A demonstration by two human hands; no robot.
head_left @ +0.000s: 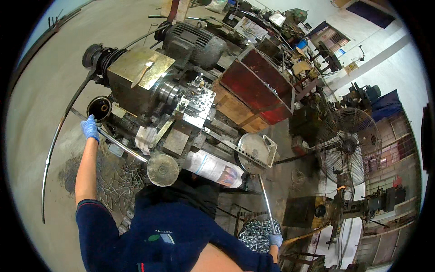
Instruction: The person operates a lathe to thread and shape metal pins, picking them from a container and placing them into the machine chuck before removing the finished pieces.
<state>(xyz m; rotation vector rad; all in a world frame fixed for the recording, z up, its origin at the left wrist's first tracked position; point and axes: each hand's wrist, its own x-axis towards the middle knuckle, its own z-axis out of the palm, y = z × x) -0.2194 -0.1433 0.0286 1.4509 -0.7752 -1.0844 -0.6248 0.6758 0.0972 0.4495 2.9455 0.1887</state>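
Observation:
My left hand [90,128], in a blue glove, is closed on a long metal bar [121,146]. The bar slants along the left side of a greasy machine [131,86] and runs on past the hand. Just above the fingers sits a dark round pot [99,108] with a ring-shaped rim inside. At the lower right my right hand [275,239], also gloved in blue, grips the lower end of a shiny metal rod [266,199]. Behind that rod is a container of small shiny metal pieces [254,233]. The palms of both hands are hidden.
A brush [142,75] lies on the machine's top, near a ribbed motor [192,44]. A red metal bin [258,84] stands beyond. At right is a large caged fan [349,145]. A printed bag [215,168] lies in front of me; metal scrap [118,186] covers floor at left.

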